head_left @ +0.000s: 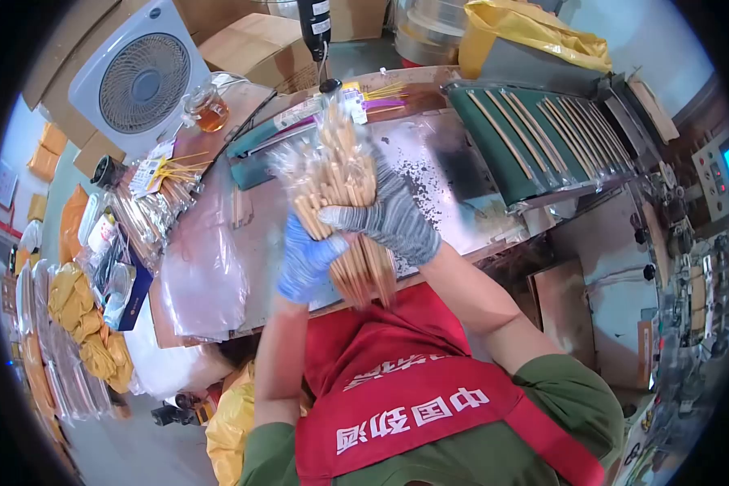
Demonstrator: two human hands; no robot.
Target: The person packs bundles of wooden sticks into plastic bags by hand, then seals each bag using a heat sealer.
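A thick bundle of thin wooden sticks (344,182), with clear plastic about its upper part, is held upright over the front of the worktable. My left hand (308,251), in a blue glove, wraps round its lower left side. My right hand (389,215), in a grey striped glove, grips it from the right, thumb across the front. The lower ends of the sticks point toward the red apron and look blurred.
A green conveyor belt (494,134) carrying spaced sticks stands at the right. Flat clear plastic bags (202,283) lie at the left, near wrapped bundles (142,215). A fan (146,81) and a jar of amber liquid (210,112) are farther back.
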